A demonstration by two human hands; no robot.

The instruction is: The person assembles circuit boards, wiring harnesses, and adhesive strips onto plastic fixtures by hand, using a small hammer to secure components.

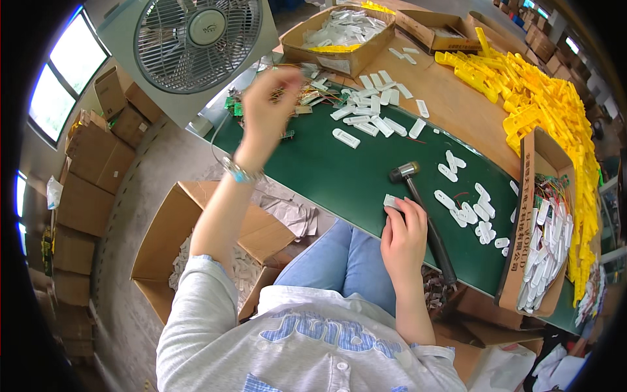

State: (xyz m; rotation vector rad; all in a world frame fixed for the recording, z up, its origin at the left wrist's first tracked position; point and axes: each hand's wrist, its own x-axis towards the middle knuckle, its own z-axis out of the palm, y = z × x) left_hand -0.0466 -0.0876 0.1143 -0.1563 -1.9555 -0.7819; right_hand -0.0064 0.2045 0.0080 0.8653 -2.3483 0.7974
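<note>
My right hand [406,236] rests at the near edge of the green mat, its fingers closed on a small white plastic casing [390,201]. Beside it lies a hammer [428,225] with a black handle and a rounded head. My left hand [269,98] is raised over the far left of the mat, slightly blurred. Its fingers are curled in, and whatever they hold cannot be made out. Green circuit boards with thin wires [234,106] lie around and beyond that hand. Loose white casings [372,111] form a spread pile in the middle, with another group [467,212] right of the hammer.
A box fan [202,49] stands at the far left. Yellow plastic parts [522,85] are heaped at the right, behind a cardboard box of wired white pieces [548,242]. An open carton [339,39] of white parts sits at the back; another carton [157,248] stands left of my lap.
</note>
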